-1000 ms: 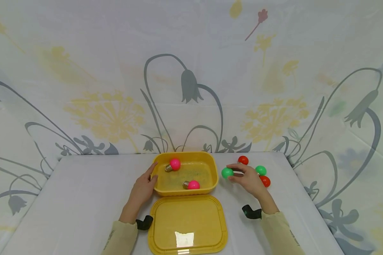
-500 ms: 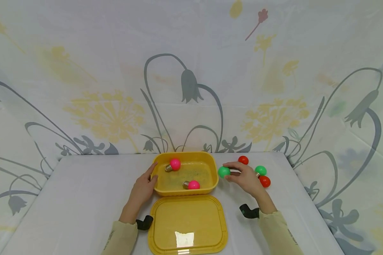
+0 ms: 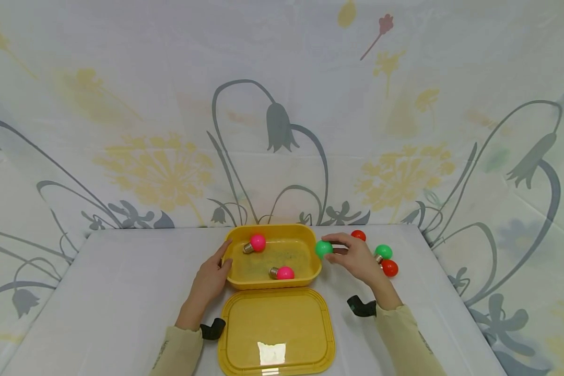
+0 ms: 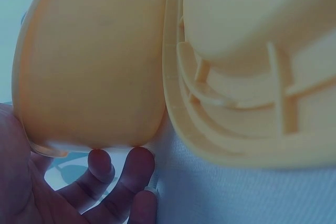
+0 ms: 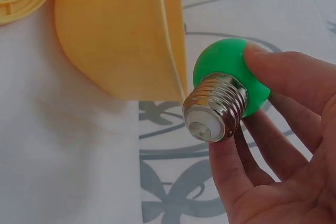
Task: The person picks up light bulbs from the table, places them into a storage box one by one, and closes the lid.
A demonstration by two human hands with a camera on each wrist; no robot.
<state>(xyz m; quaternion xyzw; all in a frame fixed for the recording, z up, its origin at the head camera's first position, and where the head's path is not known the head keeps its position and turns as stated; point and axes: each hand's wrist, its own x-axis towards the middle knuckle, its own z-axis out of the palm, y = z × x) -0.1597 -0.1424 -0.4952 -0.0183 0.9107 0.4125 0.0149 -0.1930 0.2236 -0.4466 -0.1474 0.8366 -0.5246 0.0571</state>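
Observation:
My right hand (image 3: pixel 359 260) pinches a green light bulb (image 3: pixel 324 249) by its globe, beside the right rim of a yellow plastic box (image 3: pixel 273 284). In the right wrist view, the bulb's silver screw base (image 5: pixel 218 100) points out toward the camera, apart from the fingers. My left hand (image 3: pixel 210 279) holds the box at its left end; in the left wrist view, curled fingers (image 4: pixel 137 169) meet the box wall (image 4: pixel 94 66). Inside the box lie two pink light bulbs, one at the back left (image 3: pixel 258 242) and one toward the front (image 3: pixel 285 272).
A yellow lid (image 3: pixel 277 329) lies directly in front of the box. To the right, a green bulb (image 3: pixel 384 251) and a red bulb (image 3: pixel 390 268) lie close together. Another red bulb (image 3: pixel 359 235) sits behind my right hand. A patterned cloth (image 3: pixel 282 172) hangs behind the white table.
My right hand has carried the green bulb leftward and slightly back, up to the box's right rim. My left hand, the box and the pink bulbs have stayed in place.

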